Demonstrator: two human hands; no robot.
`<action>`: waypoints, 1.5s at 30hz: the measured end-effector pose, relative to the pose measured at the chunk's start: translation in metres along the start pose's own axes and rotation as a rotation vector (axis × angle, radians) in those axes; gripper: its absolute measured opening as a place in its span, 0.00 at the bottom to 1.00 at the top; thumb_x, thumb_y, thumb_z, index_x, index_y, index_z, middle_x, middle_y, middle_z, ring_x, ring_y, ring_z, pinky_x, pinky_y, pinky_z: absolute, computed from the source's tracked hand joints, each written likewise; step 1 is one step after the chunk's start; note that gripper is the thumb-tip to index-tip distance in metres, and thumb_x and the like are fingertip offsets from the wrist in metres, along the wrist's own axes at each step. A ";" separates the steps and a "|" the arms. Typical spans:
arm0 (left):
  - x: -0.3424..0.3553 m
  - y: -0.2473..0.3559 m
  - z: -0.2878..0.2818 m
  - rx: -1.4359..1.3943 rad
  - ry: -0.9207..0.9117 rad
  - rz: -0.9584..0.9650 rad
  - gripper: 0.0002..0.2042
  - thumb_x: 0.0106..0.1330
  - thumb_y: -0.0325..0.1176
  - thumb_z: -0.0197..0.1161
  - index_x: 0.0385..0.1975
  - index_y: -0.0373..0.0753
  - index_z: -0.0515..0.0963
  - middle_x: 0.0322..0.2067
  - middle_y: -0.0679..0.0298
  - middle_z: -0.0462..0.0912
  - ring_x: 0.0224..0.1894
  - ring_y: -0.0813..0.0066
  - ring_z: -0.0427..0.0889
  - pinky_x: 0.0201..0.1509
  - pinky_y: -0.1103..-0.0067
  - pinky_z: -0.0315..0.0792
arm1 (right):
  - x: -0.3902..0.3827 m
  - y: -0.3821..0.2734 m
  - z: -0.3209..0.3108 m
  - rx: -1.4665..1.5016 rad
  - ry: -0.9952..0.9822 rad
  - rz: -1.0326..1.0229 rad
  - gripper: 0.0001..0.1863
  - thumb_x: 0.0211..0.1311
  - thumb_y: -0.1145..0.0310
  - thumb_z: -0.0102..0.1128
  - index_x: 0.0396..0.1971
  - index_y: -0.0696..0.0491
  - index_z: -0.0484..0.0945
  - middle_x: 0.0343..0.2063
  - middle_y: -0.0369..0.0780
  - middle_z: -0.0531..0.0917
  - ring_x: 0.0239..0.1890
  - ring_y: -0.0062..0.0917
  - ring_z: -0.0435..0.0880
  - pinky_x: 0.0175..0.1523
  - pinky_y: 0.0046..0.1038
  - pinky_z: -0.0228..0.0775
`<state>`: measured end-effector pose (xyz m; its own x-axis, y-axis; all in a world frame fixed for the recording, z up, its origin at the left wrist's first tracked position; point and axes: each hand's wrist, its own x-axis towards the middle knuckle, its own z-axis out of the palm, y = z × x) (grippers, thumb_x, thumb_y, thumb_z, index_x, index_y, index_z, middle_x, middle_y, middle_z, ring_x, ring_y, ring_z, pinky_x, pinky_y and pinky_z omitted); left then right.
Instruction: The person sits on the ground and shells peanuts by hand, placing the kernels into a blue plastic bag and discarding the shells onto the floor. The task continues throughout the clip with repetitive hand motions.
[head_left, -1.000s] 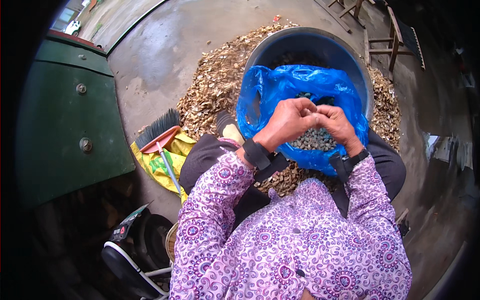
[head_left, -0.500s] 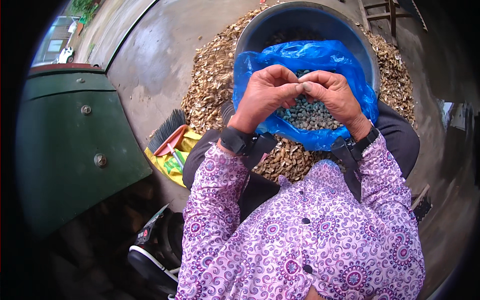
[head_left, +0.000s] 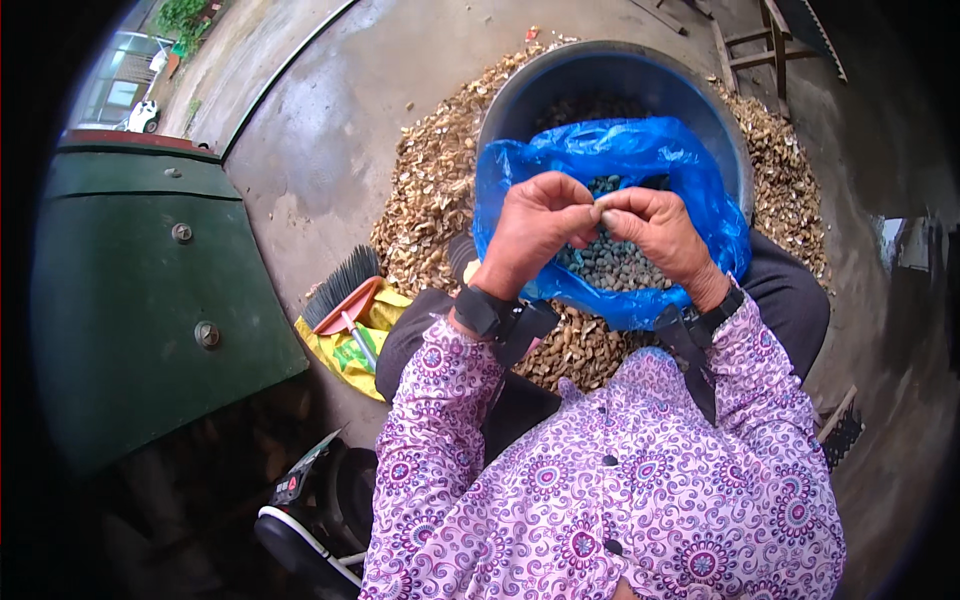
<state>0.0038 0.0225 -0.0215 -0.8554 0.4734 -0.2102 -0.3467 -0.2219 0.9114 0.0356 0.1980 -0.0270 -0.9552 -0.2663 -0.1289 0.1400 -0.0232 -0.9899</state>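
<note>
My left hand (head_left: 532, 232) and my right hand (head_left: 655, 230) meet fingertip to fingertip over an open blue plastic bag (head_left: 712, 210). Both pinch a small pale peanut (head_left: 599, 208), mostly hidden by the thumbs and forefingers. Below them, many small shelled kernels (head_left: 622, 266) lie in the bag, looking grey-blue. The bag rests at the near side of a large metal basin (head_left: 492, 118), partly inside it. Darker contents at the bottom of the basin are hard to make out. Between my legs lies a heap of peanuts or shells (head_left: 578, 350).
Peanut shells (head_left: 430, 185) are piled on the floor around the basin. On the left, a brush (head_left: 345, 290) with a pinkish head lies on a yellow sack (head_left: 362, 375), near a dark green metal panel (head_left: 150, 300). A wooden stand (head_left: 775, 55) is at the far right.
The view has shifted slightly, so the basin, bag and hands sit lower in the picture. The hands stay joined at the fingertips, with the pale piece between them.
</note>
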 end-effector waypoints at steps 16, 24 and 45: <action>-0.002 -0.002 0.007 0.242 0.006 -0.085 0.04 0.49 0.23 0.59 0.26 0.34 0.75 0.21 0.67 0.77 0.22 0.84 0.74 0.25 0.87 0.69 | -0.003 -0.006 -0.003 -0.440 0.030 -0.137 0.09 0.48 0.72 0.55 0.29 0.60 0.78 0.26 0.44 0.80 0.30 0.27 0.80 0.36 0.24 0.70; -0.003 0.001 0.012 0.310 -0.035 -0.149 0.04 0.47 0.21 0.60 0.23 0.34 0.75 0.20 0.66 0.77 0.21 0.84 0.73 0.25 0.86 0.69 | -0.008 -0.002 0.000 -0.469 0.035 -0.148 0.07 0.48 0.72 0.53 0.25 0.59 0.77 0.23 0.44 0.79 0.26 0.31 0.79 0.32 0.27 0.68; 0.001 -0.007 0.014 0.253 -0.062 -0.216 0.01 0.48 0.21 0.54 0.20 0.31 0.73 0.18 0.60 0.77 0.20 0.77 0.77 0.24 0.83 0.72 | -0.015 -0.003 -0.006 -0.511 0.005 -0.141 0.07 0.48 0.71 0.52 0.24 0.59 0.77 0.21 0.47 0.77 0.25 0.36 0.79 0.30 0.29 0.68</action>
<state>0.0108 0.0367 -0.0231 -0.7448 0.5391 -0.3932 -0.4042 0.1043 0.9087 0.0477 0.2073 -0.0223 -0.9572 -0.2895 0.0087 -0.1335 0.4145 -0.9002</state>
